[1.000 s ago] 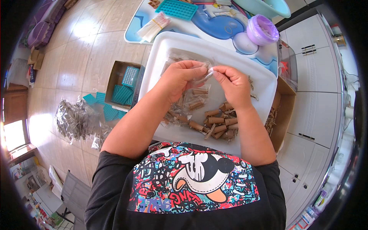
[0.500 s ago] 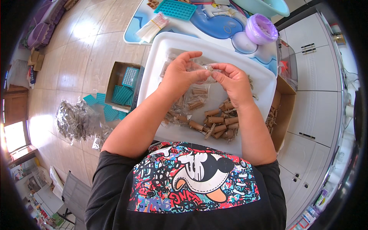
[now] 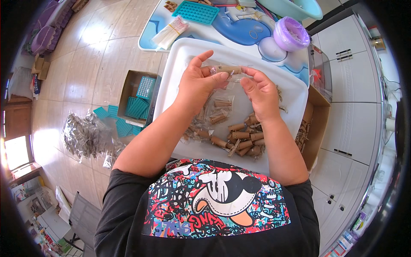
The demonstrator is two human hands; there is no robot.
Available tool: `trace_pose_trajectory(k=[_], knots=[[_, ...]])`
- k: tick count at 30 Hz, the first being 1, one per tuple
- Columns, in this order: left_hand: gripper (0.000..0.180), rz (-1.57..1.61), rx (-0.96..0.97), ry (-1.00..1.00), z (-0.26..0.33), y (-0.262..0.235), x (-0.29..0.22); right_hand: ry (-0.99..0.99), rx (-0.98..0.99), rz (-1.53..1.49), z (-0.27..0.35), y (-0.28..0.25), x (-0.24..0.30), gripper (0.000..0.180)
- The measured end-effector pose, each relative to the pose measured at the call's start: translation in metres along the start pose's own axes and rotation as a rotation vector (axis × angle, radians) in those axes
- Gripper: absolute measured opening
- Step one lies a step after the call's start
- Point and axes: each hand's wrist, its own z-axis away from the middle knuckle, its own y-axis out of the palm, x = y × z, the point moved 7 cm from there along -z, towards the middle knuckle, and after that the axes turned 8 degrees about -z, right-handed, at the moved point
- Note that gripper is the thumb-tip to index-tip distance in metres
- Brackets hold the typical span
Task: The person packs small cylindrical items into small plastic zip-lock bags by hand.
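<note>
Above a white tray (image 3: 293, 105), right hand (image 3: 263, 98) at obscured end of brown tube (image 3: 231, 69), can't tell if gripping, left hand (image 3: 195, 83) pinching tube, crinkly clear film (image 3: 234, 78) around.

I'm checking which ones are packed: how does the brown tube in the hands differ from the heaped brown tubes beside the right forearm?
The held tube is raised between the left hand and right hand; the heaped tubes lie in the white tray. Clear plastic shows around the held tube, while the heaped tubes look bare. Both are brown and tube-shaped.
</note>
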Motion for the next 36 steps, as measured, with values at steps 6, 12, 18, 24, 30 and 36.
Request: trace_pose_trajectory(k=[6, 12, 18, 24, 30, 36], knots=[[0.057, 0.081, 0.030, -0.008, -0.003, 0.001, 0.016, -0.092, 0.000, 0.082, -0.004, 0.001, -0.008, 0.029], [0.034, 0.007, 0.247, -0.411, 0.009, 0.017, 0.031, -0.206, -0.023, 0.168, -0.005, -0.006, 0.005, 0.021], [0.030, -0.060, 0.239, -0.252, 0.009, 0.019, 0.026, -0.140, 0.021, 0.116, -0.001, 0.001, 0.007, 0.020], [0.026, 0.007, 0.126, -0.249, 0.003, 0.009, 0.024, -0.143, -0.005, 0.171, -0.003, -0.008, 0.008, 0.018], [0.028, -0.040, 0.148, -0.209, 0.003, 0.008, 0.030, -0.224, -0.014, 0.244, -0.003, -0.001, 0.011, 0.015], [0.023, -0.151, 0.152, -0.069, 0.003, 0.015, 0.011, -0.103, 0.041, 0.277, -0.002, 0.000, 0.007, 0.010]])
